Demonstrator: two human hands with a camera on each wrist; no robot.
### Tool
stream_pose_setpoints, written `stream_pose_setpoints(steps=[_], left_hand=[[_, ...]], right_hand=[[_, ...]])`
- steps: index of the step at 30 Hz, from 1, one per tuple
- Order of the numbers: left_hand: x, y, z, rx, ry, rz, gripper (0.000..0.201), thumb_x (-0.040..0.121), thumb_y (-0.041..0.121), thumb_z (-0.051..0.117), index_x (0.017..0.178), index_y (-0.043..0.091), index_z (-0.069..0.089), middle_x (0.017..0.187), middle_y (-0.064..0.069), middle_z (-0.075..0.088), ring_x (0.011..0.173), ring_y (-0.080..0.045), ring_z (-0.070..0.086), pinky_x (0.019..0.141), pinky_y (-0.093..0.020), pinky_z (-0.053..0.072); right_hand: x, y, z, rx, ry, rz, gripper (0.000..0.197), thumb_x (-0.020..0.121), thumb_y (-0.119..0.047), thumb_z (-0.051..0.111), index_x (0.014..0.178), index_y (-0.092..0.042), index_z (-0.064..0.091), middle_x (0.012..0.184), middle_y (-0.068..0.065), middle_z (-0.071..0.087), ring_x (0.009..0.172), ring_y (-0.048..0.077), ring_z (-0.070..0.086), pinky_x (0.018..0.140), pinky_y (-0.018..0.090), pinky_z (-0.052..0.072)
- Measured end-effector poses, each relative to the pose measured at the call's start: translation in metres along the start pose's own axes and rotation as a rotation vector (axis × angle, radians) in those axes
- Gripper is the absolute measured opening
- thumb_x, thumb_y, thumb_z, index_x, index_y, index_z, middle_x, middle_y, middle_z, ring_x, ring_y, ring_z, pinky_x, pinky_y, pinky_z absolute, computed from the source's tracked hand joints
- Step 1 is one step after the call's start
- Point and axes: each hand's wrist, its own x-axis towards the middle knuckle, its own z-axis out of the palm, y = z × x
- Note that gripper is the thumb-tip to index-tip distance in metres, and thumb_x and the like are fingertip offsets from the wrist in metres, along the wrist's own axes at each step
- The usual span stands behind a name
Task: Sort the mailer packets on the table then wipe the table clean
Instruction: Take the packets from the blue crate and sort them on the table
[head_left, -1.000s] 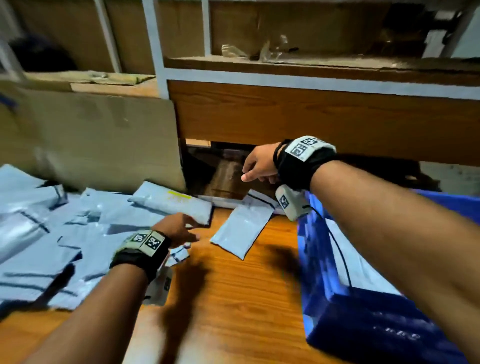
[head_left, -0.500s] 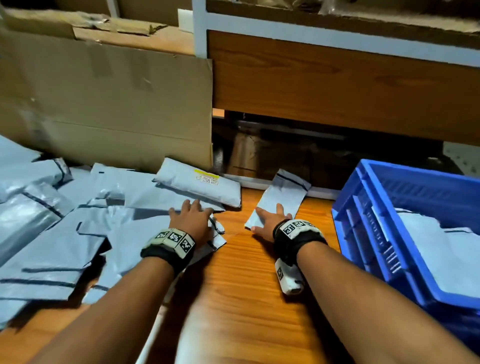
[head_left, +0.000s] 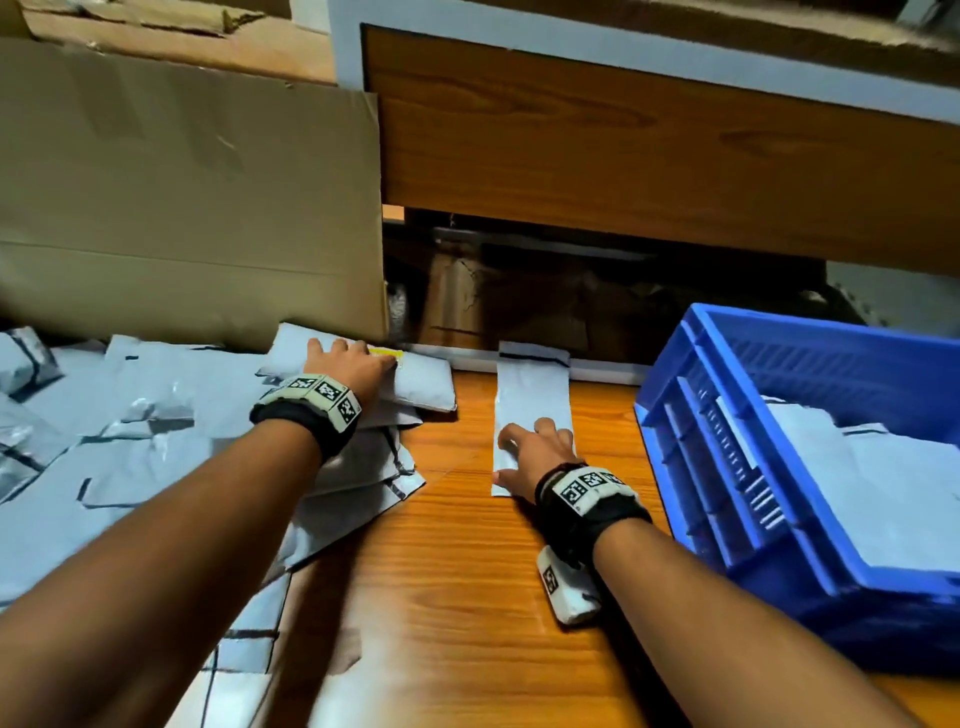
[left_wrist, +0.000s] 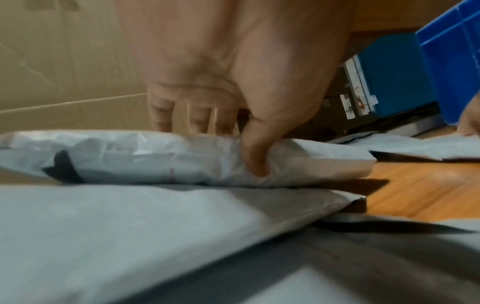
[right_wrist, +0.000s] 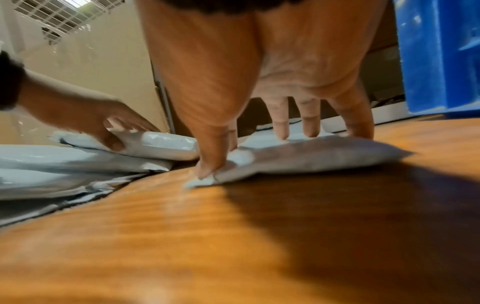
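Grey mailer packets (head_left: 130, 441) lie heaped over the left half of the wooden table (head_left: 467, 597). At the back of the heap, my left hand (head_left: 348, 358) grips a padded packet with a yellow label (head_left: 421, 387). The left wrist view shows its thumb (left_wrist: 255, 164) pressed into the near edge of that packet (left_wrist: 155, 160) and its fingers over the far edge. My right hand (head_left: 524, 447) lies flat on a narrow packet (head_left: 532, 389) in the middle of the table. Its fingers (right_wrist: 281, 123) are straight and the thumb is on the near corner of the narrow packet (right_wrist: 311, 156).
A blue plastic crate (head_left: 727, 467) stands at the right with flat packets inside. A cardboard sheet (head_left: 182, 208) leans behind the heap. A wooden shelf board (head_left: 649, 156) overhangs the table's back edge, with a dark gap beneath it.
My left hand has moved forward from the heap onto the yellow-labelled packet. My right hand came down from the shelf gap onto the narrow packet, which now lies straight instead of slanted.
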Motion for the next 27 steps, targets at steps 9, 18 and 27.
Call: stream_pose_setpoints(steps=[9, 18, 27], left_hand=[[-0.026, 0.033, -0.027, 0.039, 0.305, 0.106, 0.038, 0.097, 0.028, 0.039, 0.132, 0.037, 0.047, 0.117, -0.005, 0.061, 0.107, -0.029, 0.057, 0.086, -0.037, 0.037], [-0.072, 0.108, -0.019, -0.109, 0.009, 0.132, 0.031, 0.091, 0.028, 0.050, 0.120, 0.023, 0.061, 0.116, -0.005, 0.064, 0.108, -0.029, 0.060, 0.084, -0.038, 0.047], [-0.040, 0.066, -0.009, -0.653, -0.232, 0.064, 0.035, 0.092, 0.033, 0.061, 0.115, 0.007, 0.065, 0.115, -0.015, 0.065, 0.109, -0.029, 0.058, 0.088, -0.031, 0.043]], right_hand=[[-0.009, 0.020, -0.008, 0.087, 0.089, 0.086, 0.065, 0.081, -0.039, 0.068, 0.138, -0.048, 0.037, 0.156, 0.006, 0.018, 0.135, 0.040, 0.026, 0.108, 0.051, 0.029], [-0.035, 0.055, -0.006, -0.085, 0.036, 0.015, 0.055, 0.086, -0.026, 0.059, 0.134, -0.045, 0.040, 0.131, 0.004, 0.043, 0.122, 0.035, 0.038, 0.099, 0.047, 0.040], [-0.032, 0.069, -0.007, -0.160, 0.049, -0.031, 0.056, 0.086, -0.048, 0.061, 0.136, -0.047, 0.035, 0.134, 0.005, 0.040, 0.125, 0.033, 0.036, 0.101, 0.050, 0.037]])
